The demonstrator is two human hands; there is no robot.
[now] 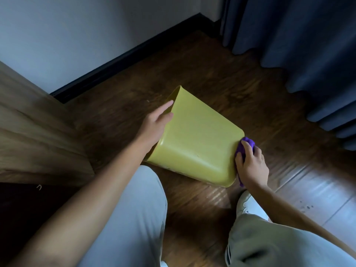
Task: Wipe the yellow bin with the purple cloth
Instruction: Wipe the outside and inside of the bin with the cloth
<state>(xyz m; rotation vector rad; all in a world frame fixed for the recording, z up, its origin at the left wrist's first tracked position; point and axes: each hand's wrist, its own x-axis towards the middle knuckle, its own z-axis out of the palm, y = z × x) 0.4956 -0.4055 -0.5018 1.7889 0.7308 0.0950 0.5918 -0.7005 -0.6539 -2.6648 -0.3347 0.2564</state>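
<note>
The yellow bin (194,141) lies tipped on its side on the wooden floor, its mouth turned to the left and its base toward the right. My left hand (154,124) grips the rim at the mouth, fingers over the edge. My right hand (250,164) presses the bunched purple cloth (248,142) against the bin's base at the right end. Most of the cloth is hidden under my fingers and palm.
A wooden cabinet side (34,132) stands close on the left. A white wall with a dark skirting board (123,58) runs behind. Dark blue curtains (298,45) hang at the right. My knees (134,218) and a white shoe (248,205) are just below the bin.
</note>
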